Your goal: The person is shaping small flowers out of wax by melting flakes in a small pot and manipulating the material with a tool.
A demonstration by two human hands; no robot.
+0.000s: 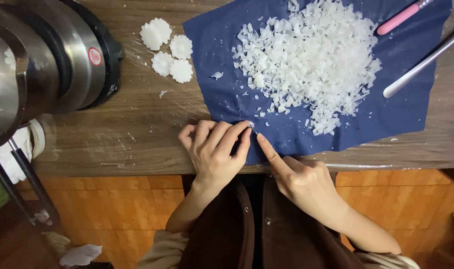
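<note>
A round red-and-white sticker (94, 56) sits on the side of a steel pot (48, 60) at the far left of the wooden bench (137, 134); its print is too small to make out. The pot rests on a black base, and a metal handle sticks out toward the lower left. Just to the right of the pot, four white flower-shaped pieces (167, 50) lie in a tight cluster on the bare wood, touching one another.

A dark blue cloth (411, 109) is spread over the middle and right of the bench, reaching to its near edge. A wide heap of white flakes (311, 60) covers the cloth's centre, with loose flakes scattered around its edges. At the far right corner of the cloth lie a pink-handled tool (398, 20) and, nearer, a long grey rod with a white tip (426, 62), both slanted and apart from the heap.

The left hand (214, 149) rests at the cloth's near left corner, palm down, fingers curled forward, the thumb and first fingers pinched together on a small white flake (250, 123) at the cloth's edge. The right hand (299, 182) comes in from the lower right, with the forefinger stretched out straight and its tip close beside that same flake; the other fingers are folded in and it holds nothing. Both forearms are bare, rising from a dark brown buttoned garment (257, 229) below the bench edge, over an orange tiled floor (127, 209).
</note>
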